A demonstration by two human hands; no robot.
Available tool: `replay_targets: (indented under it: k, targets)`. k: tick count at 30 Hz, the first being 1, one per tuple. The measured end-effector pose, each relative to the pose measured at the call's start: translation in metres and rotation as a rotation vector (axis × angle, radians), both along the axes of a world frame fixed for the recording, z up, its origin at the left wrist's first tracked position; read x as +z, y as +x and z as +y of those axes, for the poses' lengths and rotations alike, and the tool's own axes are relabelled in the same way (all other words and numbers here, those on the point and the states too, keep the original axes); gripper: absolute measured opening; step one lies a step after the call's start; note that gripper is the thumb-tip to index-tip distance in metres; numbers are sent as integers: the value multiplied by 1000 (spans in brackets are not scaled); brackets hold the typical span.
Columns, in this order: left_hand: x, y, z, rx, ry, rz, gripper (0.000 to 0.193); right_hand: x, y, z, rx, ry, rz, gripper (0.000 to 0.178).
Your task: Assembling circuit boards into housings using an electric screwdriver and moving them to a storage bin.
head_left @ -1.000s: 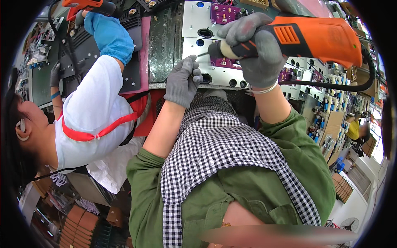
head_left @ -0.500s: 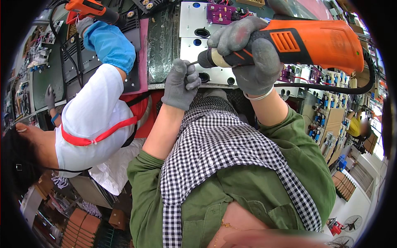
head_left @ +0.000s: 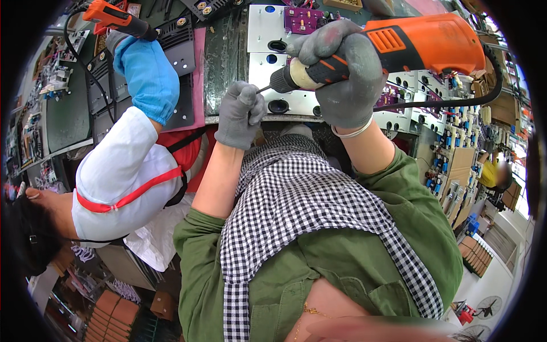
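My right hand (head_left: 356, 82), in a grey glove, is wrapped round an orange and black electric screwdriver (head_left: 424, 43), which lies nearly level with its cord looping back below it. The thin bit (head_left: 264, 89) points left, to the fingertips of my left hand (head_left: 239, 117). That hand, gloved too, is closed with thumb and forefinger pinched at the bit's tip; anything small between them is hidden. Behind both hands lie silvery metal plates (head_left: 261, 34) with round holes. On the farther one sits a purple circuit board (head_left: 303, 21).
To my left a co-worker with a blue sleeve (head_left: 149, 77) holds another orange screwdriver (head_left: 117, 18) over black panels (head_left: 178, 43). More plates with purple boards and rows of blue and white fittings (head_left: 456, 122) stretch along the right. A small box of parts (head_left: 343, 4) stands at the back.
Both my hands have shifted slightly left, and the screwdriver's rear end has moved up and left. The bit stays at my left fingertips. The co-worker's arm and tool have also moved a little left.
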State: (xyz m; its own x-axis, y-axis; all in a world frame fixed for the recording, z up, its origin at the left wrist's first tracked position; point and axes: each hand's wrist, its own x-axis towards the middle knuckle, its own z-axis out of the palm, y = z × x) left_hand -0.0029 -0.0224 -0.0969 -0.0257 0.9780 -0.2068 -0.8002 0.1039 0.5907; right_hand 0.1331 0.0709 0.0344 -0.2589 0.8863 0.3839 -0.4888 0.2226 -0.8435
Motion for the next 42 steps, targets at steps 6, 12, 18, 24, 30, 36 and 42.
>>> replay_targets:
  k: [6, 12, 18, 24, 30, 36, 42]
  targets:
    - [-5, 14, 5, 86, 66, -36, 25, 1, 5, -6, -8, -29, -12, 17]
    - [2, 25, 9, 83, 32, -398, 23, -8, 14, 4, -195, 94, -105, 19]
    - [7, 27, 12, 73, -99, -410, 24, -11, 25, 13, -17, 87, 47, 21]
    - [8, 34, 17, 47, -151, -473, 26, -3, 25, 8, -120, 35, 17, 20]
    - [14, 37, 19, 75, -170, -479, 26, -1, 29, 10, -109, 29, 46, 18]
    - [17, 48, 22, 165, -144, -418, 25, 3, 32, 12, -108, 7, 39, 19]
    - [-4, 46, 20, 105, -65, -409, 24, -5, 34, 14, -134, 34, -12, 21]
